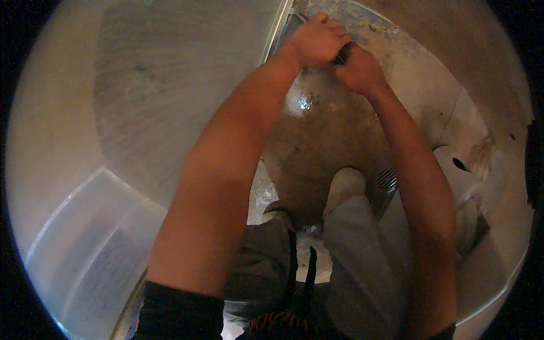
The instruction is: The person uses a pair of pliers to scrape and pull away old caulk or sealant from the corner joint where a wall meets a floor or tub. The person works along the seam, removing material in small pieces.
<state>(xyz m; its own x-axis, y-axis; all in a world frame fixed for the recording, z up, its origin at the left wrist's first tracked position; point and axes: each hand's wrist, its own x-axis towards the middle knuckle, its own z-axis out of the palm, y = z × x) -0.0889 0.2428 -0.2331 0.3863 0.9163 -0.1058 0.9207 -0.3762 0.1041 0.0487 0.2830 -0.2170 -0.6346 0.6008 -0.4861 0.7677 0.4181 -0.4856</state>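
Observation:
Both my arms reach far forward over a wet brown floor (326,139), and my hands meet near the top of the view. My left hand (320,41) is closed, its fingers curled and knuckles up. Just to its right and slightly nearer, my right hand (361,69) is closed too. Between them shows a small dark thing (343,54); its kind is hidden by the fingers. What lies inside the left fist cannot be seen. A pale metal frame edge (277,31) runs close to the left of my left hand.
A large greyish panel (153,85) stands at the left. A round slotted floor drain (387,180) lies right of my light shoe (347,182). Farther right is a pale object (447,156) with a dark oval hole. Grime marks the floor by the right wall (487,62).

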